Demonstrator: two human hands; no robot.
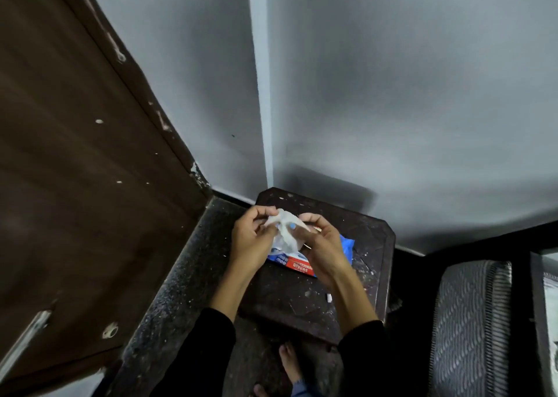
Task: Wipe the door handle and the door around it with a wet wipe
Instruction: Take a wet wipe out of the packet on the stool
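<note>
Currently, your left hand (252,236) and right hand (321,242) both pinch one crumpled wet wipe (283,230) above the wipes pack (302,262) near the table's (362,245) far edge; the door (75,155) stands left.

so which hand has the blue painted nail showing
The right hand: its thumb, pressed on the wet wipe, shows a blue nail. The left hand also grips the wipe, but none of its nails are visible.

We are seeing a thin, crumpled cloth-like wet wipe (285,230), a glossy plastic packet (297,263), a matt dark wooden door (75,155) and a rough, speckled stool (356,245).
</note>
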